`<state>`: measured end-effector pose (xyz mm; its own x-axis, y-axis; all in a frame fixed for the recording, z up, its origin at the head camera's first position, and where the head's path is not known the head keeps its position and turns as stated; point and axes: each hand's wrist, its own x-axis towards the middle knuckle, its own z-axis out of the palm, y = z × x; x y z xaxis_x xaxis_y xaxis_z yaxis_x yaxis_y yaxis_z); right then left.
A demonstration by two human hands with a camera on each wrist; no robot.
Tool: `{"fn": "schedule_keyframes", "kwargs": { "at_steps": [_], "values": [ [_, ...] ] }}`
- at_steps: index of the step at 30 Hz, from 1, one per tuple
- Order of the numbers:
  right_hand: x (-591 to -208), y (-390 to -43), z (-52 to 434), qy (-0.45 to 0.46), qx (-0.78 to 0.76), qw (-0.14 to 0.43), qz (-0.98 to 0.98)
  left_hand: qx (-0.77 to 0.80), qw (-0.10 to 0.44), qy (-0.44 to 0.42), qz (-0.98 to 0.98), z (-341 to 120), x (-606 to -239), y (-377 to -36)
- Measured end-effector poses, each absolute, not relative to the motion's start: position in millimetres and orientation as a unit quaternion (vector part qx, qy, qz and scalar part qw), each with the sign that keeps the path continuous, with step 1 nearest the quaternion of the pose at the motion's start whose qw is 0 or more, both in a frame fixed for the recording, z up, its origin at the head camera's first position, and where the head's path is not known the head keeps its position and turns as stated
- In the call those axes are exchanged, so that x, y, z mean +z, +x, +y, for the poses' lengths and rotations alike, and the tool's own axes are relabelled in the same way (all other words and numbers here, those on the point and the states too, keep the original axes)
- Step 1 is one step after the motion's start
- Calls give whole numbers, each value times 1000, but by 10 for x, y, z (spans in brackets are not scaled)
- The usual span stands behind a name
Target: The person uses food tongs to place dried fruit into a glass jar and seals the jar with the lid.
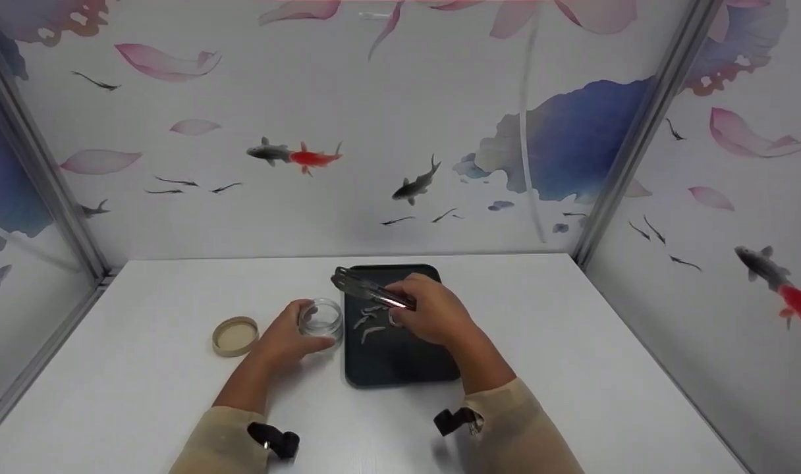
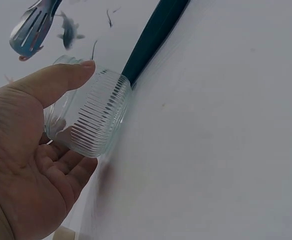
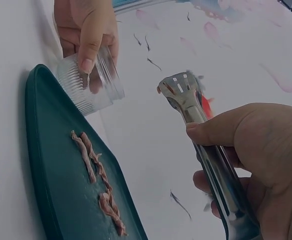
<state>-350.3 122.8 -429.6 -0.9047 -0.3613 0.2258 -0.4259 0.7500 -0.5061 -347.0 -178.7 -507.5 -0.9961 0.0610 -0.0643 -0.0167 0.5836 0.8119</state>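
My left hand (image 1: 283,339) grips a clear ribbed glass jar (image 2: 98,117) without a lid, thumb on one side and fingers around the other. In the head view the jar is beside the left edge of a dark green tray (image 1: 400,365). My right hand (image 1: 437,309) holds metal tongs (image 3: 210,160) above the tray, their slotted heads pointing toward the upper left. A small reddish-brown bit shows at the tips of the tongs; I cannot tell what it is. Several thin, twisted pinkish-brown strips (image 3: 105,170), like raw meat, lie on the tray.
A round beige lid (image 1: 236,337) lies on the white table (image 1: 143,395) to the left of my left hand. White panels (image 1: 361,85) printed with fish and petals enclose the back and sides of the table.
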Motion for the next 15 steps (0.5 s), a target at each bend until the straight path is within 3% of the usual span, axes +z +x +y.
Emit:
{"fn": "schedule_keyframes", "kwargs": {
  "at_steps": [15],
  "values": [
    [-4316, -3550, 995, 245, 267, 46, -931, 453, 43, 15, 891, -1806, -5089, -3472]
  ]
}}
